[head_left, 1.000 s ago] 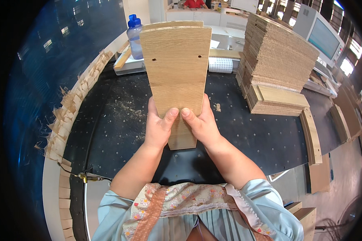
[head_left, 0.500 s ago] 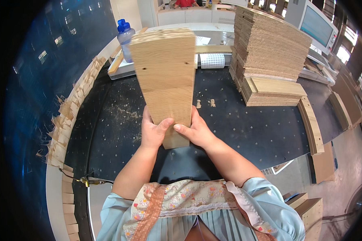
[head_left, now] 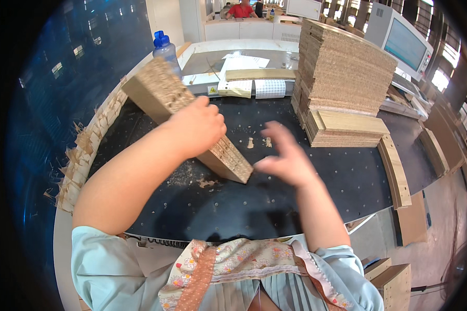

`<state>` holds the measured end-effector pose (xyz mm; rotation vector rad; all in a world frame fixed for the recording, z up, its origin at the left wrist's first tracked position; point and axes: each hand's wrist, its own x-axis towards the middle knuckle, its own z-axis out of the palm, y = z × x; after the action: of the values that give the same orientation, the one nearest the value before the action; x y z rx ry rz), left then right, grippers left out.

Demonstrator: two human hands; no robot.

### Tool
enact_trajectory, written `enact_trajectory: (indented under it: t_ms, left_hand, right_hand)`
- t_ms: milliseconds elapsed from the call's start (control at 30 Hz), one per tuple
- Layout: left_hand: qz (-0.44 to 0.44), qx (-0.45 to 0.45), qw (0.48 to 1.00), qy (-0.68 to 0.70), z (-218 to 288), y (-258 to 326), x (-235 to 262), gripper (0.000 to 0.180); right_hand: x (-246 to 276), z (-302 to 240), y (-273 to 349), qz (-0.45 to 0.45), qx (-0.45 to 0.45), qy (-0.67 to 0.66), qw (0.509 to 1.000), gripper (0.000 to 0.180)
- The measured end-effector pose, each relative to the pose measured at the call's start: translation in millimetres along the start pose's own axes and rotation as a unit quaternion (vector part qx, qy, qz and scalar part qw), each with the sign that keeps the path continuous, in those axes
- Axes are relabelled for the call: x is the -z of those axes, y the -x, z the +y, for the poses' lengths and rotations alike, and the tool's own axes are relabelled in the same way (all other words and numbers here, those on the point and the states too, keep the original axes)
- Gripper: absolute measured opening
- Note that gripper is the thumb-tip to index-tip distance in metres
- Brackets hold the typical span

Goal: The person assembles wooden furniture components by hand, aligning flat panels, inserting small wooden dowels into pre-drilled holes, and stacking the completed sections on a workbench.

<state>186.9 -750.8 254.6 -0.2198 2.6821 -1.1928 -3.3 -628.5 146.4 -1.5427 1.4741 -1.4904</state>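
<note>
My left hand (head_left: 198, 128) is closed over the middle of a stack of particle boards (head_left: 226, 159) with wood-coloured faces. Its rough edges face up, and the stack slants across the black table (head_left: 233, 210) from the far left toward my front. Just right of the stack's near end is my right hand (head_left: 289, 159), slightly blurred, thumb and fingers apart and nothing in them. Whether the stack's near end rests on the table I cannot tell.
A tall stack of particle boards (head_left: 342, 72) stands at the back right, with a shorter pile (head_left: 347, 129) before it. A long drilled board (head_left: 395, 173) lies at the right edge. Behind are a blue-capped bottle (head_left: 166, 52), papers (head_left: 244, 62) and a monitor (head_left: 403, 44). Wood scraps (head_left: 80, 160) line the left.
The stack has gone from nearly upright in both hands to slanting left with its edges up. My right hand has let go and moved right; my left hand now grips over its top.
</note>
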Motion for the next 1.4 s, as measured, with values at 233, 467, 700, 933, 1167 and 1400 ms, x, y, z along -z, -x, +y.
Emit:
enact_trajectory:
  t_ms: [233,467,700,933,1167,1400]
  left_hand:
    - [-0.002,-0.044,0.996,-0.081,26.9,-40.2,67.1,0.025]
    - [0.531,0.284,0.682,0.416,25.8,8.4,-11.0,0.056]
    - [0.393,0.198,0.255,0.861,94.1,-46.6,-77.9,0.085]
    - [0.395,0.189,0.265,0.859,111.5,-44.9,-93.7,0.085]
    - [0.376,0.182,0.25,0.874,97.8,-59.0,-69.0,0.088]
    - [0.365,0.21,0.26,0.869,119.0,-55.8,-95.7,0.098]
  right_hand:
    - [-86.9,53.6,-16.1,0.071,0.02,-0.046,0.996,0.067]
    - [-63.2,66.8,-7.5,0.09,0.033,-0.16,0.982,0.071]
    - [-71.2,64.5,-9.3,0.112,0.064,-0.077,0.989,0.07]
    - [-61.3,76.8,-6.2,0.103,0.085,-0.043,0.99,0.075]
    - [-49.9,45.3,-10.7,0.127,0.052,-0.03,0.99,0.075]
    - [-65.5,63.8,9.3,0.081,0.021,0.029,0.996,0.069]
